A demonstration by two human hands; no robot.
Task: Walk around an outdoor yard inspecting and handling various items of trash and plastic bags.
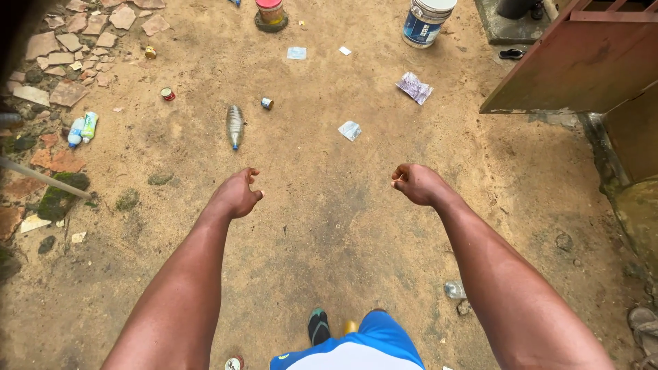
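Both my arms reach forward over bare sandy ground. My left hand (236,194) is loosely curled, fingers bent and slightly apart, holding nothing. My right hand (415,182) is curled into a loose fist with nothing in it. Nearest ahead of my left hand lies a clear plastic bottle (234,125) on its side. A small can (266,103) and a crumpled clear wrapper (349,130) lie between the hands and farther out. My foot in a dark sandal (318,325) shows below, beside my blue and white shorts (356,346).
Litter dots the ground: a purple-printed wrapper (414,88), a red tin (166,94), two bottles (82,128) at left by broken paving stones (62,44). A white bucket (425,20) and a jar (270,12) stand far ahead. A rusty metal gate (582,62) stands at right.
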